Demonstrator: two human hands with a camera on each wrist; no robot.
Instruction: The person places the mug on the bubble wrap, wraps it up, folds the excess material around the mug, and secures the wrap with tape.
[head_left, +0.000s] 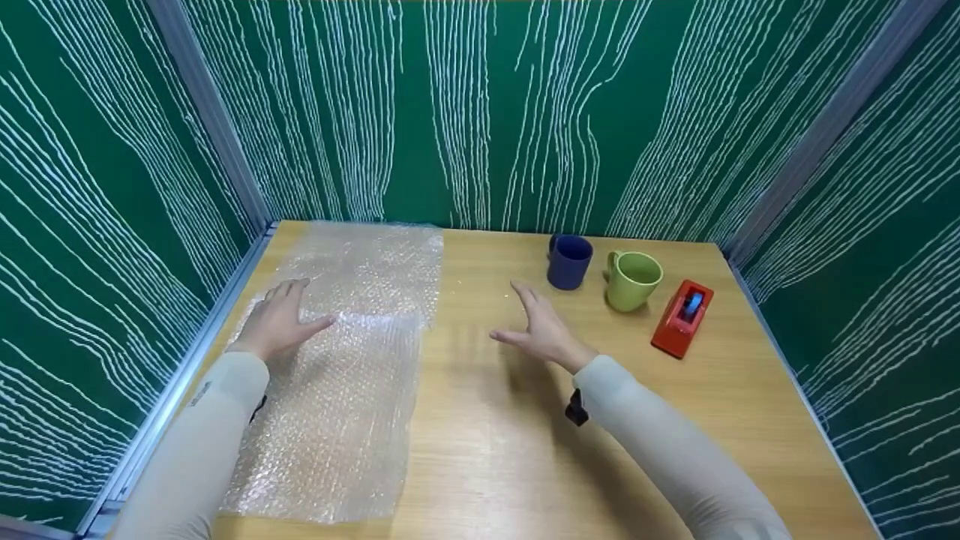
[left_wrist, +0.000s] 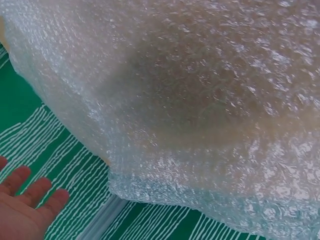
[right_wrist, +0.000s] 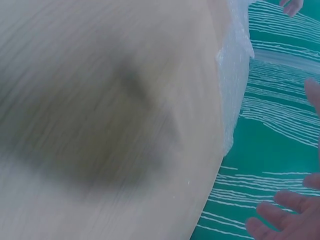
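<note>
Looking down from the head camera, a wooden table point(head_left: 570, 465) sits inside green walls point(head_left: 487, 105) streaked with thin white lines. A sheet of clear bubble wrap point(head_left: 352, 360) lies flat along the left side of the table, running from the back edge to near the front edge. The left hand point(head_left: 281, 321) is spread flat, fingers straight, over the left part of the sheet about halfway along it; whether the palm presses on the plastic or floats just above it cannot be told. The right hand point(head_left: 541, 328) is relaxed with fingers extended, above bare wood just right of the sheet's edge, grasping nothing. Both arms wear pale long sleeves point(head_left: 660, 442).

Toward the back right of the table stand a dark blue mug point(head_left: 568, 261) and, just beside it, a light green mug point(head_left: 632, 280). Near the green mug, further right, rests a red tape dispenser point(head_left: 682, 318).

The left wrist camera shows bubble wrap close up, with straight fingertips point(left_wrist: 30, 192) at the corner.
</note>
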